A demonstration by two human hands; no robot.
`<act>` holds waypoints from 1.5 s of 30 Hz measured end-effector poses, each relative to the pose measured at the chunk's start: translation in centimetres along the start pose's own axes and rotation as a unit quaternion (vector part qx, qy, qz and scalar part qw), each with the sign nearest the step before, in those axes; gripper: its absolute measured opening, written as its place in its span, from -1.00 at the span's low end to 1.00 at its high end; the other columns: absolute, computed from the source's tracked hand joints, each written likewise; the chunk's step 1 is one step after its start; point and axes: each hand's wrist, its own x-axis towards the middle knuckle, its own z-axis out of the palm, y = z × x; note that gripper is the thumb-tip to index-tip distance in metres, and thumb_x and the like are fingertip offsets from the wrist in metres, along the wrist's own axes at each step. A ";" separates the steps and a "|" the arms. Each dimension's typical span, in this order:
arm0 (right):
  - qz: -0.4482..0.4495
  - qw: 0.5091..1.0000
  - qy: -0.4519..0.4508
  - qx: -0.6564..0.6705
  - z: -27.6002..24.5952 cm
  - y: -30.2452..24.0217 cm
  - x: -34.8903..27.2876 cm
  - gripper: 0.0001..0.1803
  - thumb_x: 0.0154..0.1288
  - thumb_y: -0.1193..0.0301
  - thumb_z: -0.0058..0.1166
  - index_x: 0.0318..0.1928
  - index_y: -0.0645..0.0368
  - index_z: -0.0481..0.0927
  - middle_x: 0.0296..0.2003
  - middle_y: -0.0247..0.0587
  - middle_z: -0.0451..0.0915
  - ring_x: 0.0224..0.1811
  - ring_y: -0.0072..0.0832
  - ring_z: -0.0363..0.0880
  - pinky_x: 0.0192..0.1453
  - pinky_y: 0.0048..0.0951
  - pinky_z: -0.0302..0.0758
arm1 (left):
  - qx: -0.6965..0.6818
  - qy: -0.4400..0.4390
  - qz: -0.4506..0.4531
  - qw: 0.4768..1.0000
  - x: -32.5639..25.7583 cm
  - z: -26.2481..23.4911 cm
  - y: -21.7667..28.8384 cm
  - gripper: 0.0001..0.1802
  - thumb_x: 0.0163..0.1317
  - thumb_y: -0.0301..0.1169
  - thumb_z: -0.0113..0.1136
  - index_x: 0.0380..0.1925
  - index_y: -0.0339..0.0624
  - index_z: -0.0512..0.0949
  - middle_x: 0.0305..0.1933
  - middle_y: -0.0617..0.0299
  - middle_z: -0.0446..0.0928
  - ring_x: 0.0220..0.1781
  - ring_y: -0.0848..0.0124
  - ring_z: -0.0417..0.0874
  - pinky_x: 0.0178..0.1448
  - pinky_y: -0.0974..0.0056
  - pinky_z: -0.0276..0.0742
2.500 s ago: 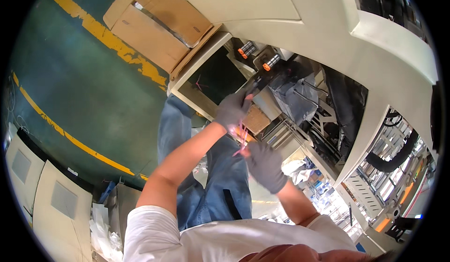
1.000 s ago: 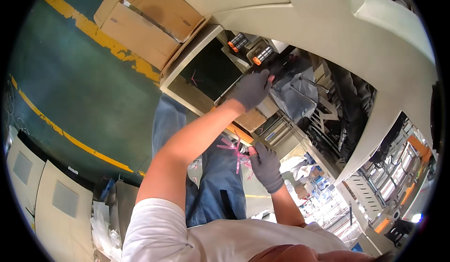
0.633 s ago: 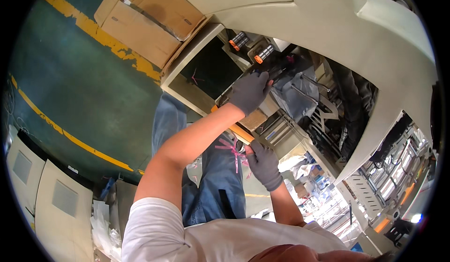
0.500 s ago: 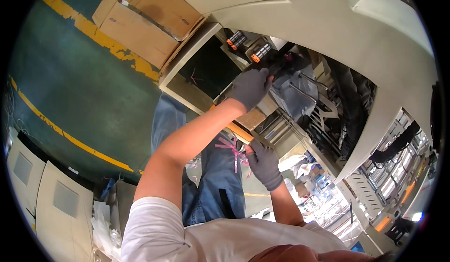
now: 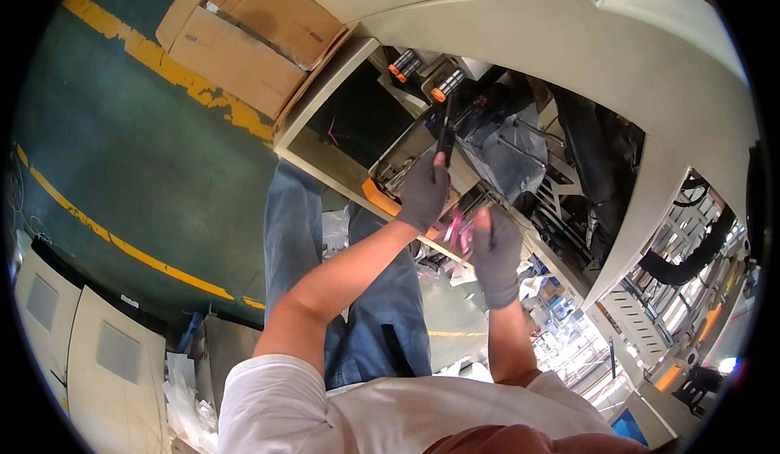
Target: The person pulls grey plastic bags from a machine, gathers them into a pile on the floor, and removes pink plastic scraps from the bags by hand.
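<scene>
My left hand (image 5: 426, 192), in a dark grey glove, is closed around a slim black tool (image 5: 446, 139) with a thin shaft pointing into the open machine cabinet; its exact kind is unclear. My right hand (image 5: 497, 259), gloved the same way, is raised to the right with its thumb up. Pink strips (image 5: 453, 228), smeared by motion, run from beside its fingers, which look closed on them. An orange-yellow piece (image 5: 379, 197) lies along the cabinet's near edge, left of my left hand. Beyond the tool sit two black cylindrical parts with orange ends (image 5: 448, 86).
The cream machine housing (image 5: 552, 31) frames the opening. Inside are grey plastic sheeting (image 5: 520, 165), metal rods and black cable covers (image 5: 585, 153). A cardboard box (image 5: 244, 56) stands at the far left. Pale cabinets (image 5: 114, 348) stand at lower left on the green floor.
My left hand has drawn back toward me, bringing the black tool into sight. My right hand has moved up and right, the pink strips shifting with it.
</scene>
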 end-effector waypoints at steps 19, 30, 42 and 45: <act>-0.041 0.909 -0.033 -0.414 1.9 5.2 18.1 -0.82 0.18 0.37 -0.08 -0.34 0.11 0.58 -0.32 -0.06 0.61 -0.24 -0.16 0.62 -0.24 -0.16 0.54 | 0.186 -0.044 0.082 0.978 1.1 -3.6 0.1 -0.61 0.30 -0.06 -0.11 -0.35 -0.15 0.51 -0.45 -0.02 0.52 -0.36 0.01 0.54 -0.27 0.03 0.41; 0.031 0.913 0.009 -0.406 2.2 5.3 16.2 -0.79 0.15 0.33 -0.03 -0.18 0.02 0.48 -0.36 -0.06 0.60 -0.29 -0.11 0.60 -0.26 -0.09 0.52 | 0.420 -0.053 0.189 0.886 2.8 -2.7 4.5 -0.67 0.29 -0.07 -0.10 -0.32 -0.08 0.45 -0.55 0.06 0.50 -0.47 0.07 0.58 -0.44 0.01 0.45; 0.129 0.928 -0.013 -0.349 2.8 3.4 16.2 -0.74 0.11 0.30 -0.04 -0.20 0.12 0.51 -0.25 0.06 0.58 -0.16 0.00 0.54 -0.10 -0.08 0.46 | 0.278 -0.050 0.126 0.951 6.0 1.1 3.3 -0.68 0.30 -0.17 -0.09 -0.35 -0.20 0.47 -0.50 0.00 0.55 -0.41 0.10 0.61 -0.33 0.08 0.47; 0.138 0.918 -0.056 -0.369 3.4 3.3 16.7 -0.78 0.20 0.35 -0.12 -0.20 0.13 0.52 -0.21 0.01 0.60 -0.12 -0.07 0.58 -0.08 -0.12 0.51 | 0.100 0.007 0.076 0.992 2.9 2.2 0.9 -0.67 0.33 -0.18 -0.11 -0.39 -0.21 0.46 -0.61 0.04 0.50 -0.50 0.17 0.60 -0.38 0.15 0.46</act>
